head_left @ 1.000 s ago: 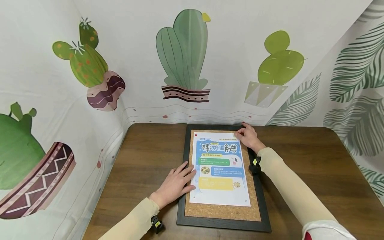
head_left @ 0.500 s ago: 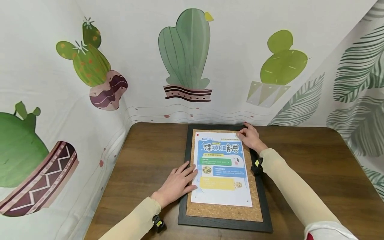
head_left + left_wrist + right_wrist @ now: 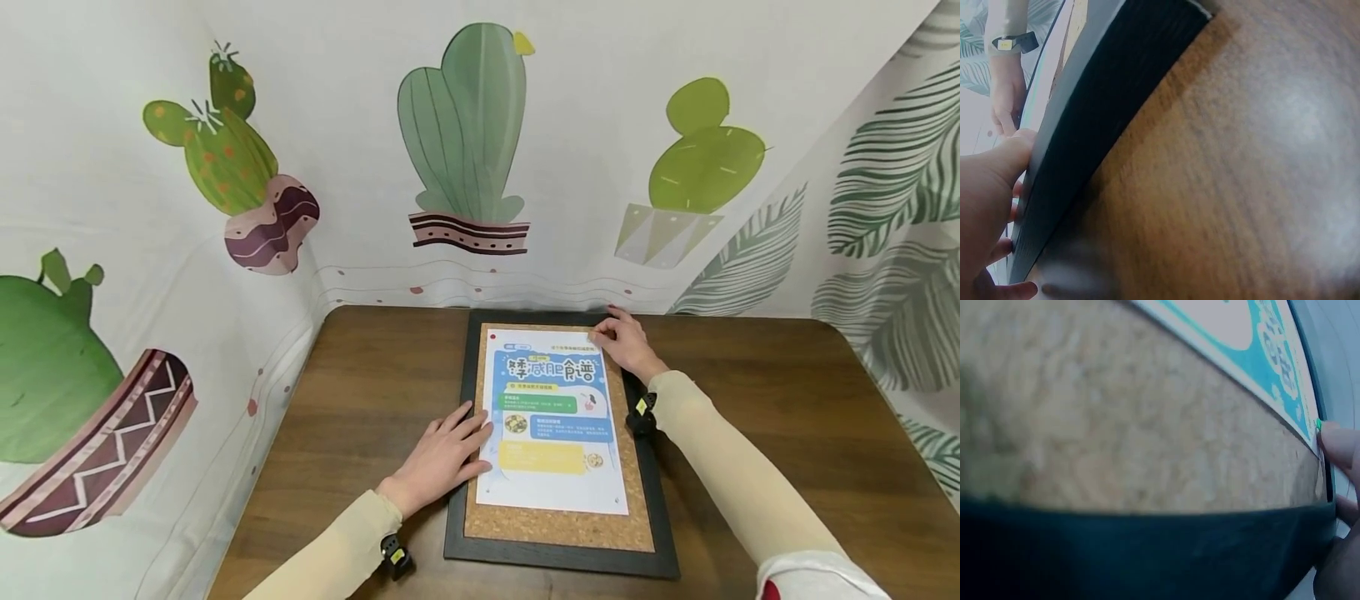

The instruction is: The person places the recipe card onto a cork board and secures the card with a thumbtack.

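Observation:
A cork board (image 3: pixel 555 529) in a black frame (image 3: pixel 562 560) lies on the wooden table, with a printed Chinese recipe poster (image 3: pixel 551 492) on it. A red pushpin (image 3: pixel 492 337) sits in the poster's upper left corner. At the upper right corner my right hand (image 3: pixel 626 343) pinches a small green pushpin (image 3: pixel 1319 425), mostly hidden by the thumb; another finger reaches over the frame's top edge. My left hand (image 3: pixel 442 458) rests spread across the frame's left side, fingertips at the poster's left edge. From the left wrist, the left thumb (image 3: pixel 1013 156) lies against the frame.
The brown table (image 3: pixel 360 375) extends to both sides of the board. Behind it hangs a white cloth (image 3: pixel 337 125) printed with cacti and leaves. Each wrist carries a black strap device, one on the left (image 3: pixel 396 557) and one on the right (image 3: pixel 641 414).
The view shifts slightly. Both hands stay in nearly the same places on the board, the right at the upper right corner and the left on the left side.

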Demonstrator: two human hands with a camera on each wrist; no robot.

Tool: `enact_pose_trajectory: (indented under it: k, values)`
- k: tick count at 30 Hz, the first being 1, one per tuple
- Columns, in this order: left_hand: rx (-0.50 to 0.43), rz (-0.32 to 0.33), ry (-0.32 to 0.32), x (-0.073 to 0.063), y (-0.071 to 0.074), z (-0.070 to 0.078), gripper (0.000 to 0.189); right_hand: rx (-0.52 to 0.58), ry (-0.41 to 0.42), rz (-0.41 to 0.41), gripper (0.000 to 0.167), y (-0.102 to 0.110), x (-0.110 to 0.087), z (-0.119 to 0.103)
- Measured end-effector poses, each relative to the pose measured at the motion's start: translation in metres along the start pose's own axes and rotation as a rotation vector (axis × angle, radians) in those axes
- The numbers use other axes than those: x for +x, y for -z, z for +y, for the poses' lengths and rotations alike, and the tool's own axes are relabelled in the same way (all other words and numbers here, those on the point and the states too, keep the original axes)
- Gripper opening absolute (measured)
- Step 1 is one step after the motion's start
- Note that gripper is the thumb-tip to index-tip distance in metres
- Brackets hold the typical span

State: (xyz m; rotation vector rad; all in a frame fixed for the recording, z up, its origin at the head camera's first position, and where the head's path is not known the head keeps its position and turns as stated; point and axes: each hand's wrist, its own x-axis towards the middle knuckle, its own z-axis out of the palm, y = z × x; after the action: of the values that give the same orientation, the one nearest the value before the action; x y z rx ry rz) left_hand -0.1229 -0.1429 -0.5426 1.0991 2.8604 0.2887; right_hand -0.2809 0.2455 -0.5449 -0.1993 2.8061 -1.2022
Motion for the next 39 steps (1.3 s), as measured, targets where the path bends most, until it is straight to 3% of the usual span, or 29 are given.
enact_pose_trajectory:
  k: [10, 19, 29, 32, 39]
  values:
    - [-0.013, 0.022, -0.015, 0.000, 0.001, 0.001, 0.065, 0.015, 0.072, -0.043, 0.027, 0.016, -0.010, 0.009]
    - [-0.013, 0.026, -0.022, 0.001, 0.000, 0.001, 0.065, -0.081, 0.301, -0.056, 0.029, 0.016, -0.020, 0.018]
    - [-0.020, 0.039, -0.026, 0.000, 0.000, -0.002, 0.065, -0.180, 0.279, -0.121, 0.035, 0.017, -0.020, 0.020]
    - [-0.029, 0.034, -0.023, 0.001, 0.001, -0.001, 0.065, -0.246, 0.286, -0.115, 0.036, 0.016, -0.020, 0.020]
    - [-0.032, 0.029, -0.016, 0.001, 0.000, -0.001, 0.065, -0.522, 0.320, -0.129, 0.041, 0.020, -0.025, 0.012]
